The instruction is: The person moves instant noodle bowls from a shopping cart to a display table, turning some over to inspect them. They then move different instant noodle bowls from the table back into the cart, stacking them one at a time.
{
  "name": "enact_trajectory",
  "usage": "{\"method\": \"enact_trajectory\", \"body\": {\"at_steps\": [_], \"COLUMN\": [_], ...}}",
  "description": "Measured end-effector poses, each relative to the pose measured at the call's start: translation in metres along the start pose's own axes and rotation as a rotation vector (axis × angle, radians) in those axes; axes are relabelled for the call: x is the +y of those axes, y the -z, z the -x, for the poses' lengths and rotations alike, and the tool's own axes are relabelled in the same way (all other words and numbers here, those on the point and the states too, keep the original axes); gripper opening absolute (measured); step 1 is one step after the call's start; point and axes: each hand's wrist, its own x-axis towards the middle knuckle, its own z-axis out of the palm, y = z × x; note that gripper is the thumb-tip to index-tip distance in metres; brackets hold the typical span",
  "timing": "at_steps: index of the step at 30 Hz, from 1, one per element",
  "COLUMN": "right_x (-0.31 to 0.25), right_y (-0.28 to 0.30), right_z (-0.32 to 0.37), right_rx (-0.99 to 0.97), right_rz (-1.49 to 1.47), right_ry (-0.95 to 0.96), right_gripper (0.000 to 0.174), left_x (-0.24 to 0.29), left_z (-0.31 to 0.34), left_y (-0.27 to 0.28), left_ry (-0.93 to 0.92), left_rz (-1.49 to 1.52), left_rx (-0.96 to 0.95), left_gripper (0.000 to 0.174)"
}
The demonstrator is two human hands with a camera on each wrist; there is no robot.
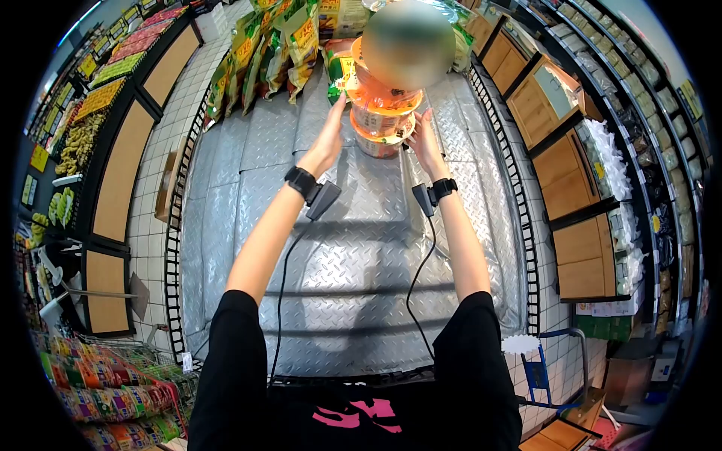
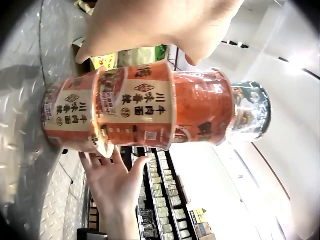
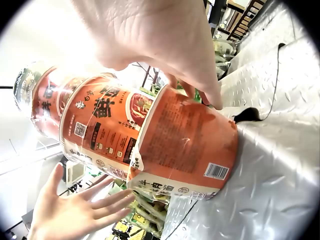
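A stack of several noodle tubs (image 1: pixel 380 120) stands upright on the metal-plate platform (image 1: pixel 323 263). The lower tubs are orange and cream (image 2: pixel 135 106); the top one (image 2: pixel 251 111) is green, blurred in the head view. My left hand (image 1: pixel 329 139) is at the stack's left side, fingers fairly straight, thumb apart; the right wrist view shows this left hand (image 3: pixel 75 212) with spread fingers. On the right side, my right hand (image 1: pixel 427 146) is beside the lower tubs, its fingertips close against them. Whether either hand touches the tubs is hard to tell.
Green and yellow bags (image 1: pixel 301 45) stand behind and left of the stack. A low black rail (image 1: pixel 174 263) edges the platform. Shelves flank both sides, with packaged goods at lower left (image 1: pixel 113 383) and a blue-framed trolley (image 1: pixel 535 376) at lower right. Cables hang from both wrists.
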Motion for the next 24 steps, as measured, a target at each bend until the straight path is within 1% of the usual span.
{"method": "enact_trajectory", "body": {"at_steps": [2,3,4,5,6,7,8,10,11,12,13,15,17,19,21,24], "right_x": [0.001,0.004,0.006,0.008,0.008,0.008,0.008,0.0,-0.003,-0.004,-0.005,-0.002,0.001,0.0,0.001,-0.005], "right_y": [-0.006,-0.006,-0.006,-0.005,-0.006,-0.009,-0.008,-0.012,-0.013,-0.012,-0.013,-0.017,-0.015,-0.017,-0.021,-0.028], "right_z": [-0.001,-0.003,-0.004,-0.006,-0.007,-0.008,-0.008,-0.007,-0.006,-0.008,-0.012,-0.018,-0.021,-0.024,-0.017,-0.005], "right_rx": [0.026,0.028,0.016,0.001,0.005,0.038,0.013,-0.014,-0.072,-0.13,-0.132,-0.124,-0.152,-0.192,-0.152,-0.172], "right_rz": [-0.08,-0.083,-0.138,-0.191,-0.232,-0.241,-0.241,-0.244,-0.237,-0.228,-0.227,-0.207,-0.22,-0.232,-0.209,-0.2], "right_ry": [0.044,0.052,0.066,0.081,0.098,0.103,0.122,0.145,0.142,0.138,0.14,0.25,0.257,0.273,0.263,0.246], "right_gripper": [0.085,0.085,0.08,0.074,0.072,0.074,0.075,0.075,0.077,0.078,0.078,0.075,0.073,0.072,0.069,0.066], "left_x": [-0.012,-0.015,-0.018,-0.02,-0.015,-0.012,-0.008,-0.017,-0.024,-0.02,-0.016,-0.014,-0.015,-0.019,-0.017,-0.022], "left_z": [-0.007,-0.011,-0.015,-0.02,-0.017,-0.013,-0.01,-0.026,-0.034,-0.032,-0.031,-0.03,-0.03,-0.032,-0.03,-0.02], "left_y": [-0.008,-0.012,-0.015,-0.016,-0.022,-0.027,-0.031,-0.022,-0.016,-0.017,-0.017,-0.019,-0.021,-0.024,-0.022,-0.018], "left_ry": [0.027,0.056,0.077,0.068,0.038,0.011,-0.047,-0.067,-0.08,-0.083,-0.054,-0.027,-0.072,-0.117,-0.157,-0.176], "left_rz": [0.04,0.084,0.107,0.104,0.132,0.161,0.172,0.209,0.251,0.251,0.259,0.267,0.286,0.333,0.38,0.385], "left_rx": [-0.02,-0.041,-0.038,-0.043,-0.048,-0.052,-0.049,-0.047,-0.042,-0.041,-0.036,-0.031,-0.058,-0.044,-0.03,-0.013], "left_gripper": [0.111,0.111,0.11,0.11,0.109,0.109,0.107,0.105,0.103,0.103,0.1,0.098,0.09,0.088,0.086,0.086]}}
